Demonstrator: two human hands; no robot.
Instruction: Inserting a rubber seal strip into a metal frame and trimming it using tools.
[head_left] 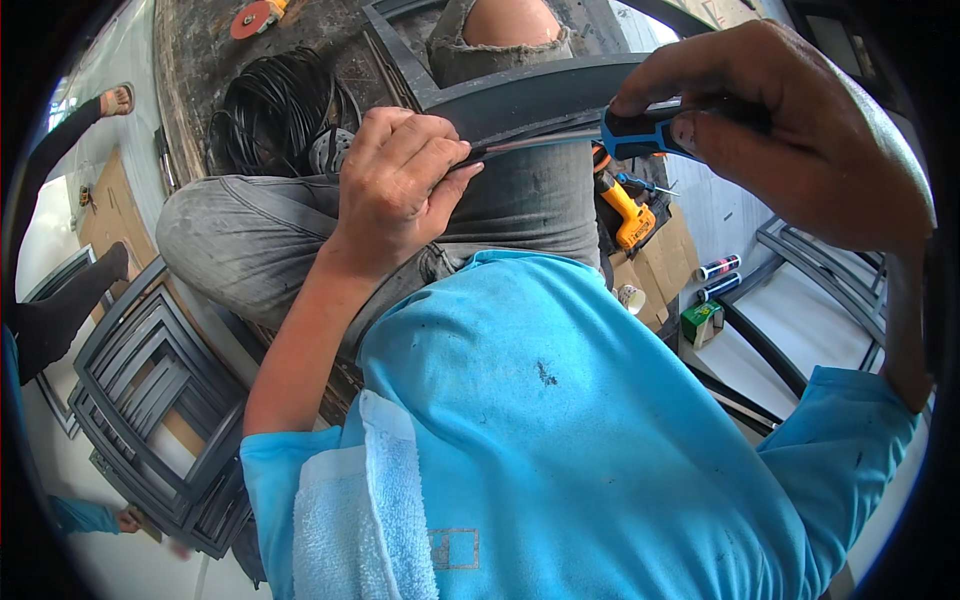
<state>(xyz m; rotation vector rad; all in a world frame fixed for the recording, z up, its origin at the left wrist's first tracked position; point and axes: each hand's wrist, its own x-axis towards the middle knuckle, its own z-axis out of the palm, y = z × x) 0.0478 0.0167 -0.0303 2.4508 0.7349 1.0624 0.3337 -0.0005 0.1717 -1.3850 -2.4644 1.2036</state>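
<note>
A dark grey frame (540,88) lies across my legs, with a black inner edge facing me. In my right hand (790,130) is a screwdriver (640,132) with a blue and black handle. Its thin shaft runs left along the near side of the frame, and the tip ends close to my left fingers. My left hand (395,190) is closed in a pinch at the frame's near left corner, thumb and forefinger pressed together on its edge. Whether a thin black strip is also between those fingers, I cannot tell.
A coil of black cord (275,110) lies left of the frame, below a grinder with a red disc (255,20). Right of my leg are a yellow power tool (628,215), tubes (718,267) and a green box (702,322). Stacked grey frames (130,400) and another person's legs (65,300) are left.
</note>
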